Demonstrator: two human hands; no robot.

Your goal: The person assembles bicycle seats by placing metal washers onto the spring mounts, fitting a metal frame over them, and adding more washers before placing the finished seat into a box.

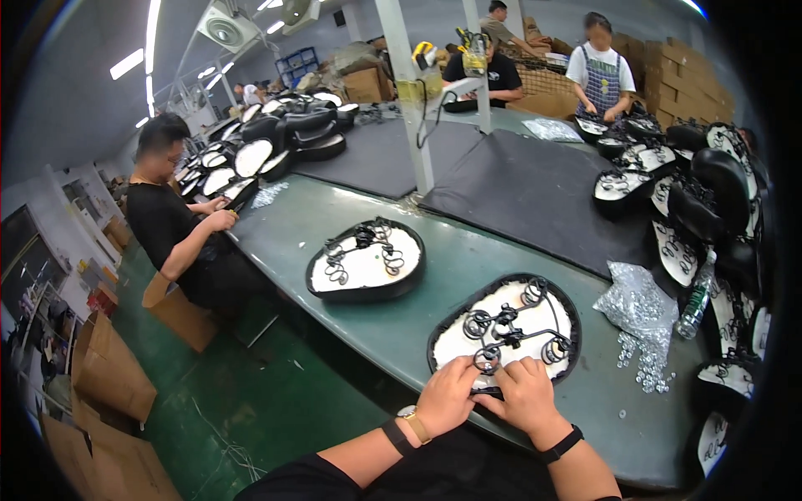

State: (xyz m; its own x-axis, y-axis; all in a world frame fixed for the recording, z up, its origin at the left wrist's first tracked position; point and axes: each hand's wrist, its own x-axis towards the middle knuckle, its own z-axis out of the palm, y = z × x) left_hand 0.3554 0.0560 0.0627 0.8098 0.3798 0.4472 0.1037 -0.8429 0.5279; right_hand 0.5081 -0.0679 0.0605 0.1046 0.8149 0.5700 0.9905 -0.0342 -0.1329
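Observation:
An upturned bicycle saddle (442,341) lies on the green table in front of me, its black cover edging a white underside. A black wire frame with coil springs (476,324) sits on that underside. My left hand (449,392) is closed on the saddle's near edge, fingertips beside the nearest coil. Close on its right, my right hand (525,392) grips the same edge, its thumb toward the left hand. What lies under the fingertips is hidden. Another upturned saddle (368,274), also with a spring frame, rests farther left.
Right of my saddle are a clear bag of small metal nuts (637,305), loose nuts (645,367) and a plastic bottle (697,302). Saddles pile up (697,209) along the right. A metal post (407,100) rises beyond black mats (535,192). A co-worker (171,209) handles a saddle at left.

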